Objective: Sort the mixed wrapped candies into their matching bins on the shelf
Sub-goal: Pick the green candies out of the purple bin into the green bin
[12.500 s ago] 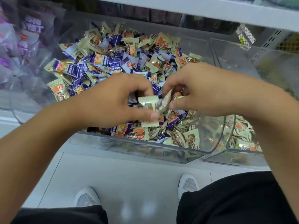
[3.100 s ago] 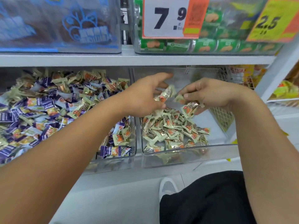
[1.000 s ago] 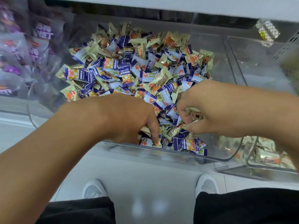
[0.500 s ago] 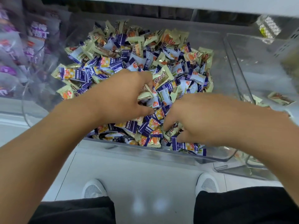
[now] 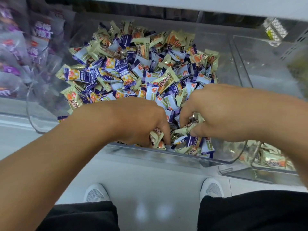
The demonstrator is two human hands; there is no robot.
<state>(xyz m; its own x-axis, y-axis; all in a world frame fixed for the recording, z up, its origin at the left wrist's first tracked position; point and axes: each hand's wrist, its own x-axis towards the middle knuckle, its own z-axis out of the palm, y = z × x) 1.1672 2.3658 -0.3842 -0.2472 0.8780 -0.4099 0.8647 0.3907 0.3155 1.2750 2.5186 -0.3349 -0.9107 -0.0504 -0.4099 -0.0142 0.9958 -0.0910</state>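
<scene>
Head view. Both hands are down in the front of the mixed bin [image 5: 41, 127], a clear tub on the shelf heaped with candies [image 5: 133, 69] in two wrappers: cream with orange print, and purple-and-white.

Left hand [image 5: 133, 120]: knuckles up, fingers [image 5: 164, 130] curled down and round a small bunch of cream candies [image 5: 157, 137] at the bin's front lip. It is grasping them.

Right hand [image 5: 221, 112]: fingers [image 5: 185, 114] and thumb curled inward, pinching a cream wrapper [image 5: 186, 130] that lies between the two hands. The wrapper's long axis runs roughly left to right, its crimped end towards the left hand. How many pieces this hand holds cannot be told; the palm side is hidden.

Key relation: the cream bin [image 5: 233, 172] sits just right of the mixed bin, sharing a wall, with cream candies already showing in its front corner under the right forearm. From the fingers it lies to the right and slightly nearer the body. The right hand is closer to it, while the left must cross over the pile or pass its bunch across.

Judgement: the step in hand is gathering cream pieces out of the mix; the carry to the right bin is not yet begun. Many cream pieces remain among the purple, so sorting looks far from done.

A bin of purple packets [image 5: 15, 52] stands left, blurred. Shoes [image 5: 96, 194] and floor are below.
</scene>
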